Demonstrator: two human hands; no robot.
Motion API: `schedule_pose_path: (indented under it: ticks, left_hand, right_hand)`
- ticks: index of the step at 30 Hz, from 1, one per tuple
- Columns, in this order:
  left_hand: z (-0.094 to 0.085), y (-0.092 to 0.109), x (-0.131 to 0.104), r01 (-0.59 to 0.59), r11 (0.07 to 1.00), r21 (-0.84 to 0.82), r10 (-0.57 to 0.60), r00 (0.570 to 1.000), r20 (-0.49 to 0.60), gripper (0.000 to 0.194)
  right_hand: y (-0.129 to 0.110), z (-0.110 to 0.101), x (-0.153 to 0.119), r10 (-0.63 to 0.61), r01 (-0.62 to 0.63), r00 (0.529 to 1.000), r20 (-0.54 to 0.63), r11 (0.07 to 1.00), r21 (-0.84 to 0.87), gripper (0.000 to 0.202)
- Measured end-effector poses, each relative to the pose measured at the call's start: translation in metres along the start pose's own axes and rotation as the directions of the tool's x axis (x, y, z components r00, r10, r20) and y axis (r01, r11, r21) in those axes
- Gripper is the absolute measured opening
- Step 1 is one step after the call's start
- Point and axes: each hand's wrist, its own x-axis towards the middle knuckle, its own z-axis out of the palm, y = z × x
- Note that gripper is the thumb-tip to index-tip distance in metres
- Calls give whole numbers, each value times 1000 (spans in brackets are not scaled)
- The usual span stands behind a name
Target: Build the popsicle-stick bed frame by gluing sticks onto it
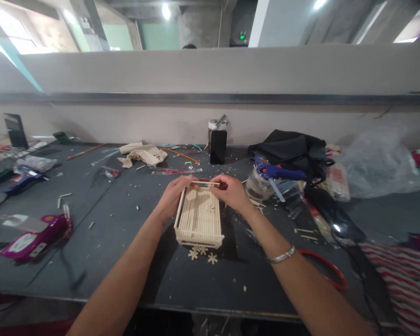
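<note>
A small wooden-stick tray (pixel 200 212) with slatted base and low railing sides stands on the dark table in front of me. At its far left corner, my left hand (pixel 178 192) is closed around the frame. My right hand (pixel 230 190) pinches a thin wooden stick (pixel 205 183) that lies across the far end, near the top of the tray. A little star-shaped wooden piece (pixel 211 208) rests inside on the slats. Several more wooden flower shapes (pixel 212 258) lie on the table by the tray's near edge.
A blue glue gun (pixel 280 171) lies over a clear tub (pixel 258 184) at right. Behind the tray, a phone (pixel 218 147) leans on a bottle (pixel 213 124). A magenta hot-air tool (pixel 35 238) lies left. Red-handled ring (pixel 331 268), black bag (pixel 290 147) and stick scraps surround my right arm.
</note>
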Motion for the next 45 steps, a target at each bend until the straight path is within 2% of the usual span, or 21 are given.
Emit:
schedule_pose_path:
  ticks: [20, 40, 45]
  left_hand:
    - [1, 1, -2, 7, 1000, 26, -7, 1000, -2, 34]
    - [-2, -3, 0, -4, 999, 34, 3, 1000, 20, 35]
    - [-1, -2, -2, -20, 1000, 22, 20, 1000, -3, 36]
  right_hand:
    - [1, -3, -1, 12, -12, 1000, 18, 1000, 24, 14]
    - [5, -1, 0, 4, -4, 1000, 11, 1000, -23, 14]
    - [6, 0, 0, 2, -2, 1000, 9, 999, -46, 13]
